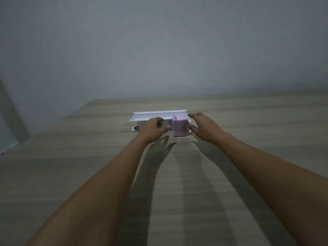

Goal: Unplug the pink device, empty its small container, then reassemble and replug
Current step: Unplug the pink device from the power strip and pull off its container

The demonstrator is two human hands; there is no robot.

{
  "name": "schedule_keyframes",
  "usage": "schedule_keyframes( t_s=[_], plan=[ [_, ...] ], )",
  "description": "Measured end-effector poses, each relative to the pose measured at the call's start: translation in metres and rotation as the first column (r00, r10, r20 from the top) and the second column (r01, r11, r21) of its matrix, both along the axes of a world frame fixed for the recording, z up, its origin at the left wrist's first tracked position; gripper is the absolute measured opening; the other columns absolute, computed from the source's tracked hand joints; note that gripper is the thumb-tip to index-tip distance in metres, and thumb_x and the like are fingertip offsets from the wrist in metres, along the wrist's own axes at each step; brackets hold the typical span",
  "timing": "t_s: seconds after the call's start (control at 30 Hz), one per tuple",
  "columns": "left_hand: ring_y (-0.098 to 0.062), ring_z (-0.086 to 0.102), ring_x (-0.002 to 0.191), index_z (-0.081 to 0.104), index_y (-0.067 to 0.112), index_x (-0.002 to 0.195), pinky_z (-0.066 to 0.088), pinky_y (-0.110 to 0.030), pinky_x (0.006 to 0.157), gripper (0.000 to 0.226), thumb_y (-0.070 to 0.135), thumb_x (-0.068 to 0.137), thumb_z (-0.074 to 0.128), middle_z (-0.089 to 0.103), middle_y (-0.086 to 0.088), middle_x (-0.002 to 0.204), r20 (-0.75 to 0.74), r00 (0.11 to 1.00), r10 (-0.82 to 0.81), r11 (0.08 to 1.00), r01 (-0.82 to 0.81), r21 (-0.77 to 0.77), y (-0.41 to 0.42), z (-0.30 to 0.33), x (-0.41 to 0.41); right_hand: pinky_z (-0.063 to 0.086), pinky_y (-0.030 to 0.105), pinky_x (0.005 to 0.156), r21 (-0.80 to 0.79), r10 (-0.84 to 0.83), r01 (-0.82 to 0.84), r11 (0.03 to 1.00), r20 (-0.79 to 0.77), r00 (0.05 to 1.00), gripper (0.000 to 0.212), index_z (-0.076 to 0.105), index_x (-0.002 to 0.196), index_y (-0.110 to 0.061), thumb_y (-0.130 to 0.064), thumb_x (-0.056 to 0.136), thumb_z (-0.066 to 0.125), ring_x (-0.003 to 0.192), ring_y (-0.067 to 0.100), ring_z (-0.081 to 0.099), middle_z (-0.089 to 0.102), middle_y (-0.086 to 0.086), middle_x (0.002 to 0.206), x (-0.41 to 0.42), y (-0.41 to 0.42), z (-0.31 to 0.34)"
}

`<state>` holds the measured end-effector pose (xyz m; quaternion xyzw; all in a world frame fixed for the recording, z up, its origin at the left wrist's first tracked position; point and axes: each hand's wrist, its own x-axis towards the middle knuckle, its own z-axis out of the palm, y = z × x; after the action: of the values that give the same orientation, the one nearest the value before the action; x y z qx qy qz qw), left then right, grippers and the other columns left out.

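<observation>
A small pink box-shaped device stands at the right end of a white strip-like unit on the wooden table. My left hand rests on the white unit just left of the pink device, fingers curled over it. Beside the device's right side is my right hand, fingers spread, the thumb near the device's lower right corner. Whether it touches the device is unclear in the dim, blurred view. A plug or cable cannot be made out.
A flat white tray or panel lies right behind the white unit. A small round white part sits at the unit's left end. The wooden table runs to a grey wall behind; its left edge falls away.
</observation>
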<state>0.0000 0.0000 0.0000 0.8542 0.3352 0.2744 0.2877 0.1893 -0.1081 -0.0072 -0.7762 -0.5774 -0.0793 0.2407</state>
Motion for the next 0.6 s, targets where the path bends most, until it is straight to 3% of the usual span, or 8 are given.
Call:
schedule_keyframes(
  t_s=[0.17,0.33,0.47,0.6],
  plan=[
    [-0.013,0.060,0.090,0.060,-0.003,0.130,0.051,-0.017,0.077,0.044,0.014,0.091,0.071,0.064,-0.006,0.105,0.165,0.982,-0.086,0.982,0.111,-0.150,0.014,-0.025,0.028,0.050,0.046,0.095,0.157,0.042,-0.025,0.987,-0.103,0.994,0.044,0.059,0.134,-0.003,-0.020,0.094,0.065,0.107,0.039,0.066,0.062,0.023,0.124,0.016,0.012,-0.020],
    [-0.023,0.070,0.104,0.064,0.002,0.130,0.056,-0.039,0.094,0.044,0.013,0.088,0.074,0.073,-0.010,0.116,0.237,0.966,-0.107,0.964,0.159,-0.213,0.027,-0.041,0.045,0.055,0.039,0.092,0.206,0.103,-0.057,0.977,-0.220,0.970,0.045,0.061,0.133,-0.004,-0.015,0.090,0.071,0.096,0.032,0.070,0.064,0.020,0.121,0.022,0.022,-0.031],
    [-0.024,0.069,0.110,0.063,0.003,0.131,0.056,-0.040,0.096,0.045,0.014,0.088,0.073,0.072,-0.011,0.120,0.243,0.967,-0.076,0.969,0.129,-0.211,0.031,-0.045,0.050,0.053,0.030,0.085,0.266,0.112,-0.026,0.964,-0.314,0.943,0.042,0.063,0.130,-0.007,-0.014,0.089,0.072,0.095,0.028,0.070,0.067,0.017,0.121,0.022,0.028,-0.033],
    [-0.028,0.068,0.111,0.064,0.001,0.129,0.055,-0.040,0.098,0.041,0.009,0.090,0.071,0.072,-0.014,0.120,0.246,0.968,-0.046,0.970,0.102,-0.223,0.029,-0.043,0.052,0.059,0.038,0.085,0.303,0.117,0.013,0.953,-0.409,0.905,0.037,0.067,0.123,-0.007,-0.011,0.087,0.074,0.090,0.025,0.069,0.070,0.017,0.112,0.016,0.028,-0.031]
  ],
)
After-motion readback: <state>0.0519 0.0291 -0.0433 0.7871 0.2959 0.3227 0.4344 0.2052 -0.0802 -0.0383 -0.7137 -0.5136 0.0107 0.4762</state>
